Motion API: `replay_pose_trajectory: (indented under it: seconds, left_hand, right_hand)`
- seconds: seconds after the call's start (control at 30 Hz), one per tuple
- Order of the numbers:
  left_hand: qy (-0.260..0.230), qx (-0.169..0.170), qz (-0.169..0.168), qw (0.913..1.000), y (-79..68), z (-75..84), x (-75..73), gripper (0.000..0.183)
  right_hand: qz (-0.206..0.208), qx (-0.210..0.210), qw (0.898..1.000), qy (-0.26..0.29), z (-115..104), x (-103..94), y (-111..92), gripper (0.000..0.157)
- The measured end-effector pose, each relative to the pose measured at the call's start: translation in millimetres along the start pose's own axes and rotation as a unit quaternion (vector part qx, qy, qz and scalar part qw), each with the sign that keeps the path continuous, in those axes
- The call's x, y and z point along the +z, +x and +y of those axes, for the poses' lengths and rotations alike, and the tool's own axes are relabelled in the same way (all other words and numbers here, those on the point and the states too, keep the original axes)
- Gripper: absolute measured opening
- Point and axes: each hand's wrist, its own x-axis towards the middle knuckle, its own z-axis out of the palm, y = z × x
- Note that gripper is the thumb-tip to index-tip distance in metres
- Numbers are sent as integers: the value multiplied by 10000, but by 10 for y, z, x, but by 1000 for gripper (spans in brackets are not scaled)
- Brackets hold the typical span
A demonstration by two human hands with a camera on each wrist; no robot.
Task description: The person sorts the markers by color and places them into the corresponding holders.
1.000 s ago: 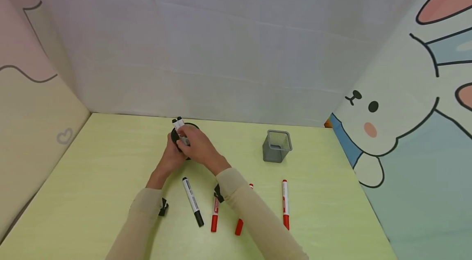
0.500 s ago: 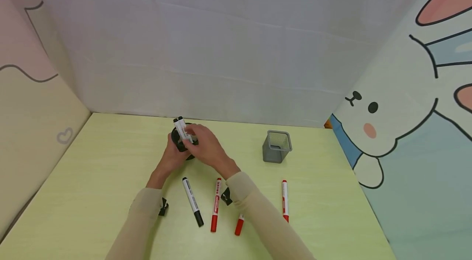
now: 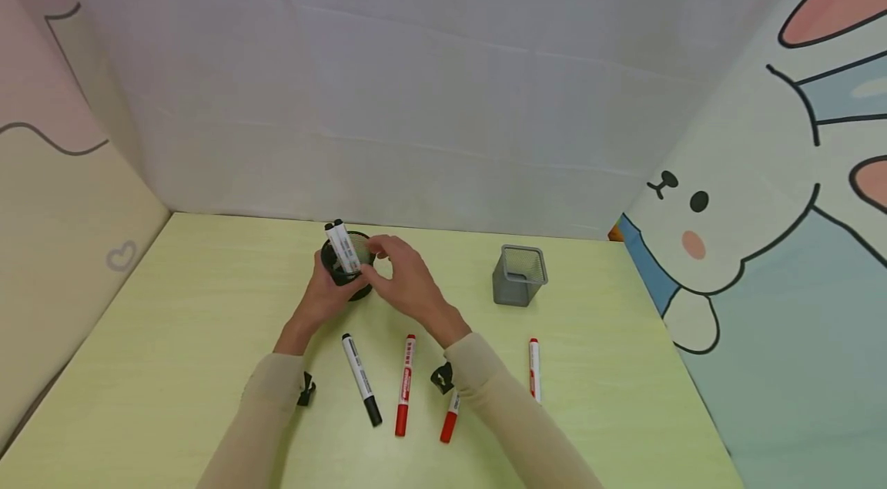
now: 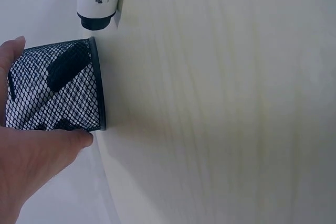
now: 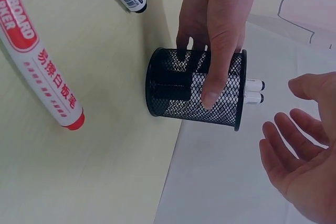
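Observation:
Two white markers (image 3: 344,246) with black ends stand leaning in a round black mesh pen holder (image 5: 173,83). My left hand (image 3: 326,295) grips the holder around its side, thumb and fingers wrapped on the mesh (image 4: 47,90). The dark caps of the markers show through the mesh near its bottom. At the holder's right, just outside the rim, my right hand (image 3: 409,281) has relaxed, spread fingers and holds nothing. In the right wrist view the right hand (image 5: 304,145) is apart from the protruding marker ends.
On the table lie a black-capped whiteboard marker (image 3: 362,380) and red ones: one in the middle (image 3: 405,385), another red marker (image 3: 450,418) partly under the right sleeve, and a red marker (image 3: 534,370) farther right. A square grey mesh holder (image 3: 518,277) stands back right.
My right hand has let go of the white markers, its fingers spreading, and has drawn back to the right. The left hand keeps its grip on the holder.

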Motion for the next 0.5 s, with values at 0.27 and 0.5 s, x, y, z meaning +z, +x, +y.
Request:
replay_pose_trajectory:
  seconds: [0.27, 0.5]
  left_hand:
    - [87, -177, 74, 9998, 13, -39, 0, 93]
    - [72, -174, 103, 9998, 24, -59, 6, 97]
  right_hand:
    - [142, 77, 9998, 112, 23, -54, -178, 37]
    - [108, 337, 9987, 369, 34, -57, -356, 38]
